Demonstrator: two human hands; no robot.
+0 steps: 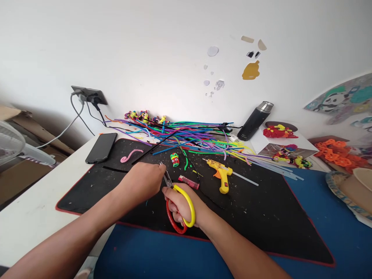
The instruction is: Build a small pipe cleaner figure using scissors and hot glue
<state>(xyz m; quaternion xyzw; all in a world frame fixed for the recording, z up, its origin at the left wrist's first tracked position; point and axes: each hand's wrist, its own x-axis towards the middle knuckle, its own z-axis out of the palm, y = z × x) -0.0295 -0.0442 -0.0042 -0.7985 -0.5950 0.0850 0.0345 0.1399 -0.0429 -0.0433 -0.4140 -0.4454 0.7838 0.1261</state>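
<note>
My right hand [180, 203] grips a pair of scissors [190, 205] with yellow and red loop handles. Their blades point up and left, reaching the fingertips of my left hand [147, 178]. That hand is closed in a pinch, and what it holds is hidden. A black pipe cleaner [114, 169] runs out to the left from behind the left wrist; whether the fingers hold it I cannot tell. Just beyond the blades lie a small red and green figure with eyes [174, 159] and a red lighter [188, 182].
Under my hands spreads a black mat [261, 217]. A yellow glue gun [222, 174] lies to the right, a phone [101, 148] at left. Many coloured pipe cleaners [188, 135] are heaped by the wall, near a black flask [255, 121]. A pink curl [130, 155] lies left of centre.
</note>
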